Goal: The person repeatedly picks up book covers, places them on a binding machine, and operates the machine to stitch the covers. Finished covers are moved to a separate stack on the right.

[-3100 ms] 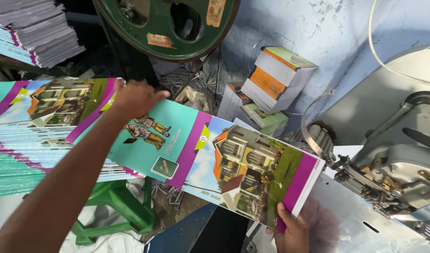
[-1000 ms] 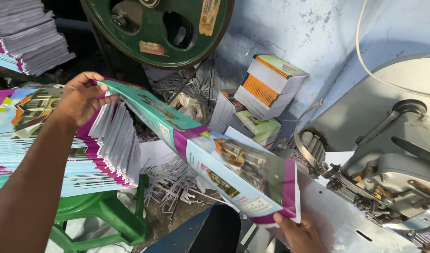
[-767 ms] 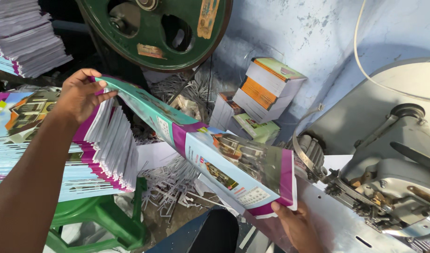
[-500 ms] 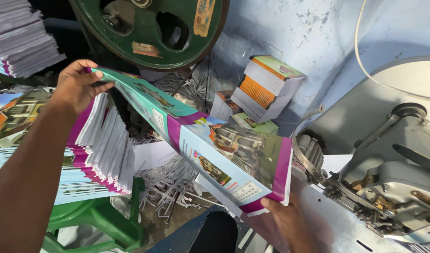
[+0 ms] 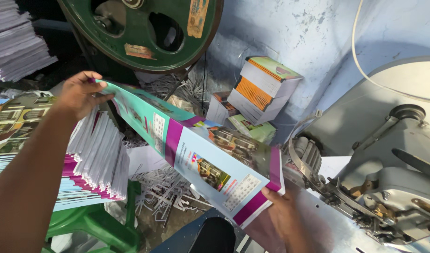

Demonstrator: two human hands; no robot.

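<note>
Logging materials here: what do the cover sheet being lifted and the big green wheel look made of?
Cover sheet: glossy coated paper, judging by its sheen and bend between left hand and right hand. Green wheel: probably painted cast metal; thick rim, chipped paint.

Left arm bare, stretched from near left corner diagonally up toward far left. Left hand (image 5: 80, 93) raised at wrist, back of hand up, fingers (image 5: 100, 97) curled and pinched shut, thumb side turned right. Right hand (image 5: 282, 215) low at near centre-right, palm tilted up, fingers closed in grip, thumb on top; right wrist drops out at bottom edge.
</note>
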